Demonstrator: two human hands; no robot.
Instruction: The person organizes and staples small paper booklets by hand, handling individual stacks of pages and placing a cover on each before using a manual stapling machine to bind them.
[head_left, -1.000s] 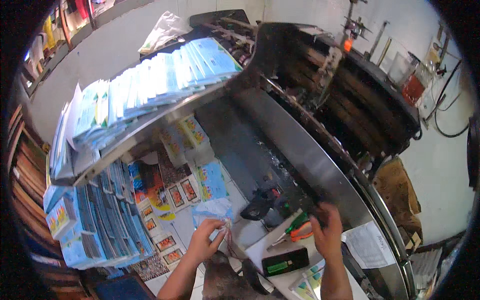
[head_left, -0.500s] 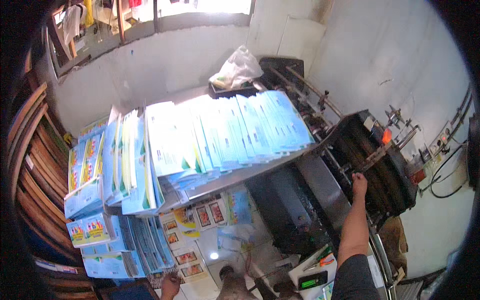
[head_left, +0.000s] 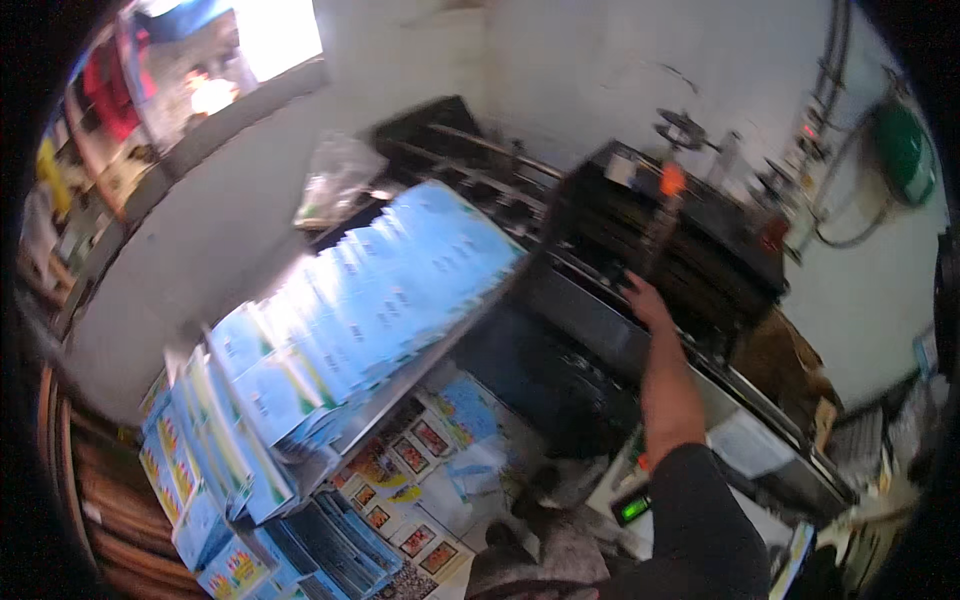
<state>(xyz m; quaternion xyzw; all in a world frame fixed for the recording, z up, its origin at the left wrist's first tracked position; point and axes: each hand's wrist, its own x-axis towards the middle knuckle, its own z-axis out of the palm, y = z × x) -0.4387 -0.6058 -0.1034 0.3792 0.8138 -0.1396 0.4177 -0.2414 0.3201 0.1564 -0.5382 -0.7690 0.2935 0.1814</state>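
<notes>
My right arm, in a black sleeve, stretches forward to a black machine [head_left: 600, 230] with rollers and rods. At its near edge is my right hand [head_left: 648, 303], fingers bent and closed against a small dark part that I cannot make out. An upright bar with an orange tip [head_left: 672, 180] rises just beyond that hand. To the left, a metal table [head_left: 400, 398] carries a long row of overlapping light-blue printed booklets [head_left: 370, 310]. My left hand is out of view.
Bundled booklets [head_left: 235, 440] stand at the left beside stacked brown boards [head_left: 130, 510]. A clear plastic bag [head_left: 340, 175] sits behind the row. Printed sheets [head_left: 430, 450] lie on the floor. A device with a green display [head_left: 632, 508] is near my right elbow. A green round object [head_left: 903, 150] hangs at right.
The view has swung to the right and tilted, so the scene sits further left. My left hand has left the picture. My right hand stays at the machine's edge.
</notes>
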